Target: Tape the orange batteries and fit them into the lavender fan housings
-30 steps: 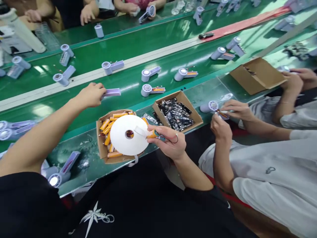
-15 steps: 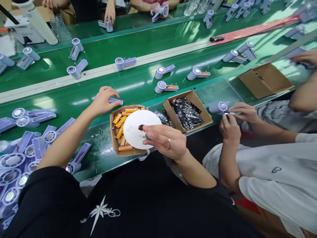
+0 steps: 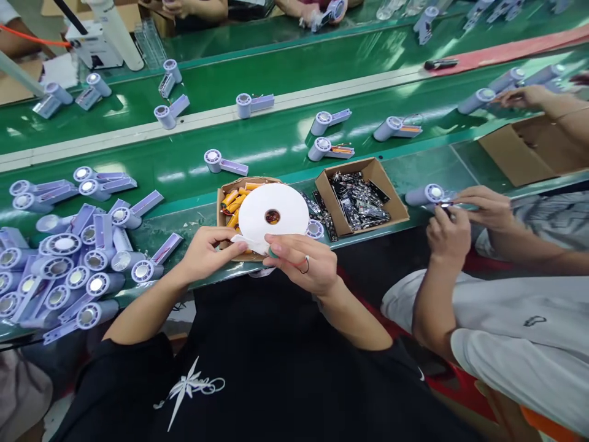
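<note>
My left hand point(image 3: 209, 255) pinches a white strip point(image 3: 251, 244) between thumb and fingers, in front of a white roll point(image 3: 288, 212). Close beside it, my right hand point(image 3: 306, 261) is closed on a small green round part point(image 3: 273, 251) with thin red and black wires; most of that part is hidden by the fingers. The right fingertips meet the strip's right end. Under the roll is a cardboard box of orange battery cells point(image 3: 234, 202). On the green belt beyond lies a lilac handheld fan body point(image 3: 214, 161) with its narrow handle open.
A carton of circuit boards point(image 3: 399, 212) stands right of the roll. Many fan bodies point(image 3: 64, 244) are heaped at left. A co-worker's hands point(image 3: 453, 224) handle another fan at right. Others sit across the belt point(image 3: 276, 138); an open carton point(image 3: 519, 166) is farther right.
My left hand has come back from the fan body on the belt and now grips the white strip by my right hand. The right hand keeps its green part. The view has shifted left.
</note>
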The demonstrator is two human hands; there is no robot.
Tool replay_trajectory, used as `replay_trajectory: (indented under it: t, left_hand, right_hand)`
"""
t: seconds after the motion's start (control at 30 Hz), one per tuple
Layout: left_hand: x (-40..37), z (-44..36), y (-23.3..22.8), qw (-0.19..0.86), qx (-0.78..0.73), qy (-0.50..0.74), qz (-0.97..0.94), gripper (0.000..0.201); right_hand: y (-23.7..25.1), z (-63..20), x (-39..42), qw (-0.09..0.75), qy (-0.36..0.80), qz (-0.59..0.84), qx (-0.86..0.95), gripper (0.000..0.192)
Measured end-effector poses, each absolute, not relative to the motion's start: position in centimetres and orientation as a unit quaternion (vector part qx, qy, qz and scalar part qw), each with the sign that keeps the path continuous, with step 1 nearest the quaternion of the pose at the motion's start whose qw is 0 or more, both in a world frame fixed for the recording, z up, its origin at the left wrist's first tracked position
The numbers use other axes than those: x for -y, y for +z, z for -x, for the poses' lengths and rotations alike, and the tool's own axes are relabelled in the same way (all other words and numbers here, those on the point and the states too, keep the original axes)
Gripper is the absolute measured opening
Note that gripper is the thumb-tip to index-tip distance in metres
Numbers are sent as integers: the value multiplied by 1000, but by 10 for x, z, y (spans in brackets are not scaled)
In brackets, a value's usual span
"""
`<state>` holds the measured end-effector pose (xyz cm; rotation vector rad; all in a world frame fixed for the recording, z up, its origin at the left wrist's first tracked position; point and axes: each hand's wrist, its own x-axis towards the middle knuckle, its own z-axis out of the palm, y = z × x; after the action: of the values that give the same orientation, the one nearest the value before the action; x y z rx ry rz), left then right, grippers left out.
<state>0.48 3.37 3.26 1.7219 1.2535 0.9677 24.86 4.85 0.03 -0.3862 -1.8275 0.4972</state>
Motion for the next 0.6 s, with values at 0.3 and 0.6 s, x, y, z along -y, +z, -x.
replay_trajectory:
  t: [0.3,0.6]
  left_hand:
    - [98,25,-17,267,-549,581,-538,47]
    - [55,-18,-195,328,-703,104,-622,23]
  right_hand:
    - [-36,-337,-48,772,314,328,446,40]
    - [-94,-322,-7,679,540,334,367,61]
